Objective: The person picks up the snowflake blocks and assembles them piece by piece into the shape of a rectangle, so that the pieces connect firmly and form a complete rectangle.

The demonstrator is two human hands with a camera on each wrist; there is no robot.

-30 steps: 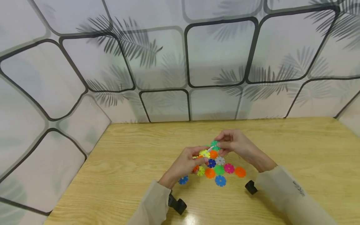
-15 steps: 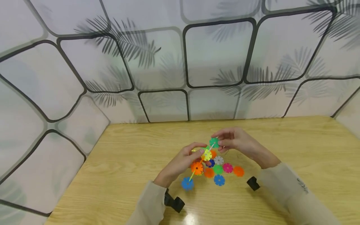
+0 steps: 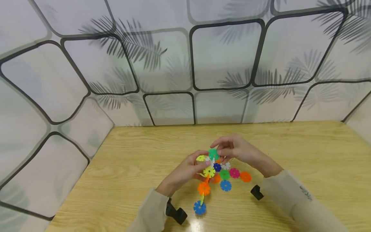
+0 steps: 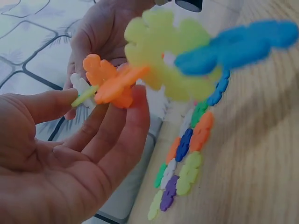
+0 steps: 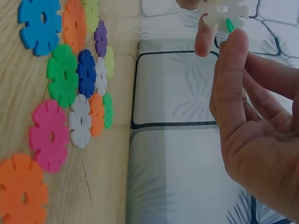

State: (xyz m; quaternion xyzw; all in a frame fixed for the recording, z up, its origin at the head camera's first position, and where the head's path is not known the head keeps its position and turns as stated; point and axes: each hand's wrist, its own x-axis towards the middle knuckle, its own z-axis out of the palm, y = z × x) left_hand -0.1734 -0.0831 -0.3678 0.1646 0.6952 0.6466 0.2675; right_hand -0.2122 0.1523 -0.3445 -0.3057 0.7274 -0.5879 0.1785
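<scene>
Beige slvs [image 3: 152,207]; dk lettering [image 3: 305,192] on R one; blk blocky wrist cams [image 3: 180,215].

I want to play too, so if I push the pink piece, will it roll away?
Probably not: the pink piece lies flat on the table, so it would likely slide. It looks thin, so it's probably light. Stood up, it might roll bumpily: it's notched.

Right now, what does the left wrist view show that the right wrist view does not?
Only the left wrist view shows the raised blue disc, the yellow disc next to it and joined orange discs. Only the right wrist view shows the held green disc, seen edge-on at the right hand. Both show parts of that hand and the left hand, plus a purple disc on the table.
</scene>
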